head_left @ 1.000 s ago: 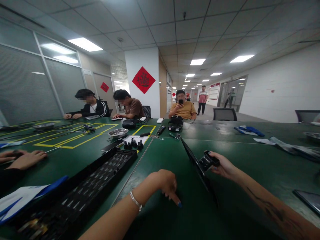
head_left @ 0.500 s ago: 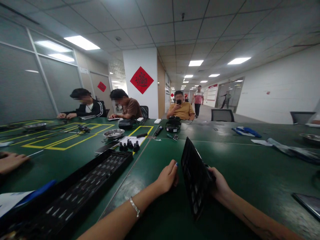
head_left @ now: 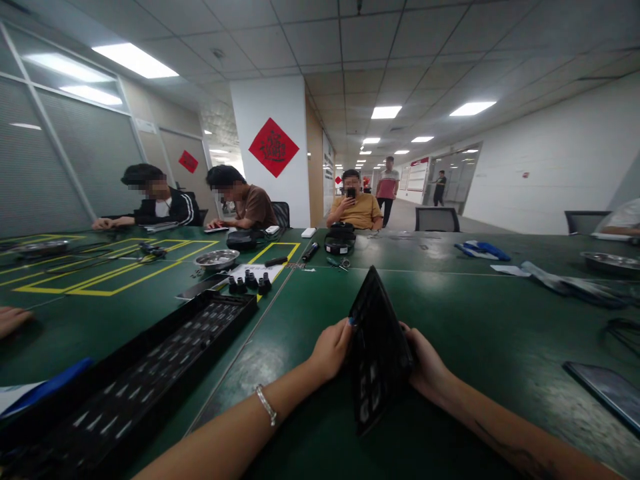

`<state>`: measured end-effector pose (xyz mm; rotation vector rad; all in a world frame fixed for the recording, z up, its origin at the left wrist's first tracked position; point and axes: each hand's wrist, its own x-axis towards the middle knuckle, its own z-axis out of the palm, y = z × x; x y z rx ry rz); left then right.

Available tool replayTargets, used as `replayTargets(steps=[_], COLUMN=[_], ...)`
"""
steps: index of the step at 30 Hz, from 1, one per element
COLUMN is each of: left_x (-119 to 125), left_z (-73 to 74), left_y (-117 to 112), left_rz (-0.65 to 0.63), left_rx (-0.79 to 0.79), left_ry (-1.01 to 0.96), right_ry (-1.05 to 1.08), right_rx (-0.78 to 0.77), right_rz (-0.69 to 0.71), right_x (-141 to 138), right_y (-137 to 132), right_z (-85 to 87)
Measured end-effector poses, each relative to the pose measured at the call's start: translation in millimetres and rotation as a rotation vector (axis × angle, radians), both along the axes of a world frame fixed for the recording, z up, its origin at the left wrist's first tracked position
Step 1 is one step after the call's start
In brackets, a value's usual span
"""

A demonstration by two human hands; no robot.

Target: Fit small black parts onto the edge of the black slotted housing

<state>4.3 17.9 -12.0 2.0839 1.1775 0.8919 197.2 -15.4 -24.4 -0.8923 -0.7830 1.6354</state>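
A flat black panel (head_left: 376, 360) with pale rectangular markings stands nearly edge-on to me, tilted above the table. My right hand (head_left: 427, 365) grips it by the right side, the fingers partly hidden behind it. At the panel's left edge is my left hand (head_left: 333, 348), its fingers closed together. A tiny blue spot (head_left: 351, 321) shows at the left fingertips; I cannot tell whether it is a held piece or part of the fingers. Whether the left fingers grip the panel's edge or only touch it is unclear. A bracelet (head_left: 266, 405) circles the left wrist.
On the green table (head_left: 300, 300), a long black tray (head_left: 240, 308) with rows of small pale pieces lies left. Beyond it are several black cylindrical parts (head_left: 250, 283) and a metal bowl (head_left: 217, 259). A dark tablet-like slab (head_left: 605, 393) lies right. Another person's hand (head_left: 14, 320) rests far left.
My left hand has come up to the panel's left edge. The panel has shifted slightly left and turned in my right hand. My view has swung a little right and down.
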Motion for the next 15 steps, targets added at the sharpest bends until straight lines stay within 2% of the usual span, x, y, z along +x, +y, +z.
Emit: replayTargets(steps=[6, 15], left_x=[-1.0, -0.6], left_z=[3.0, 6.8], left_y=[-4.6, -8.6], left_rz=[0.075, -0.083], left_rx=[0.028, 0.068], left_ry=[0.021, 0.188], right_ry=[0.004, -0.034], right_rx=[-0.024, 0.012], right_rz=[-0.007, -0.008], right_x=[0.4, -0.4], right_y=[-1.0, -0.7], right_z=[-0.3, -0.1])
